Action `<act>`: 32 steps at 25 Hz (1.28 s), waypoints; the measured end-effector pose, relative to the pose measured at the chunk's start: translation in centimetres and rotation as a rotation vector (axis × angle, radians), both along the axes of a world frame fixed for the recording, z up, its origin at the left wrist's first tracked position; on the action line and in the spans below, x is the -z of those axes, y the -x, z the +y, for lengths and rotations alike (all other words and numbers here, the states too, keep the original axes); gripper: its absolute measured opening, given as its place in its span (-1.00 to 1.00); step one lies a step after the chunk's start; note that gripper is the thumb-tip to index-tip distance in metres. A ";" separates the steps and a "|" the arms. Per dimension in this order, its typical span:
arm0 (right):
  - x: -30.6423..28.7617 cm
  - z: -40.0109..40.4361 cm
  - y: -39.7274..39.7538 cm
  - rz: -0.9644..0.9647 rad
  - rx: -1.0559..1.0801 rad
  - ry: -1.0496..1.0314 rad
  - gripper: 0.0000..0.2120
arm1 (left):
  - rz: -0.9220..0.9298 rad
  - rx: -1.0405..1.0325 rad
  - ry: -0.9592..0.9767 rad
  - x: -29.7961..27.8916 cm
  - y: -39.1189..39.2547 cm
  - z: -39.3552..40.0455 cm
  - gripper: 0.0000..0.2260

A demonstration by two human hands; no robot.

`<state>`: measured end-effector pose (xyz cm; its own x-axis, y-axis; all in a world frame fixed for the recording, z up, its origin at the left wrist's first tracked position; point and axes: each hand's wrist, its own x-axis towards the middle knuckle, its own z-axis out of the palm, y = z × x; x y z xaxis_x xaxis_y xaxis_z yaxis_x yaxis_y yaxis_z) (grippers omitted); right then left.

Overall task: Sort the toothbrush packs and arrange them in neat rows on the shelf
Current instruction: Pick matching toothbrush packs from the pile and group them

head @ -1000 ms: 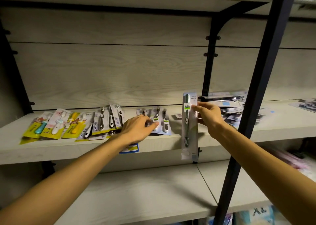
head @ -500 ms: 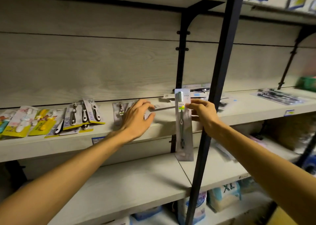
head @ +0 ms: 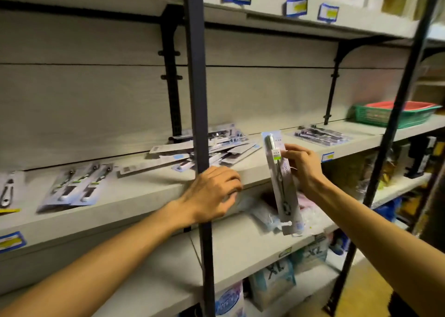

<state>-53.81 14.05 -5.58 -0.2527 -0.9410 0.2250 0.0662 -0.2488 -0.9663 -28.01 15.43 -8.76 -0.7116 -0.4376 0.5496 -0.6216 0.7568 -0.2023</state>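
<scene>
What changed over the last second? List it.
The left hand left the small packs and moved right to the shelf edge, beside the black post. The right hand kept its grip on the long toothbrush pack. The messy pile stayed put.

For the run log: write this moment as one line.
right hand: pinches long pack, upright, off shelf | left hand: at shelf edge, holds nothing | loose pile: unsorted | row: laid

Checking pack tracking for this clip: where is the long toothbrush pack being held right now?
Head view, right of centre: the toothbrush pack hangs upright from the right hand, before the shelf edge, right of the black post.
</scene>
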 end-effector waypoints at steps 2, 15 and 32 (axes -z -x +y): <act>-0.2 -2.3 5.0 -0.030 0.069 -0.006 -0.75 | -0.034 -0.065 -0.041 -0.2 4.9 -2.5 -0.79; 3.6 -14.9 23.6 0.163 0.157 -0.105 -0.82 | -0.092 -0.407 -0.256 -2.0 22.3 -18.7 -0.50; -1.8 -36.4 36.6 0.574 0.283 -0.123 -0.72 | -0.018 -0.273 -0.434 -1.0 37.4 -38.5 -0.49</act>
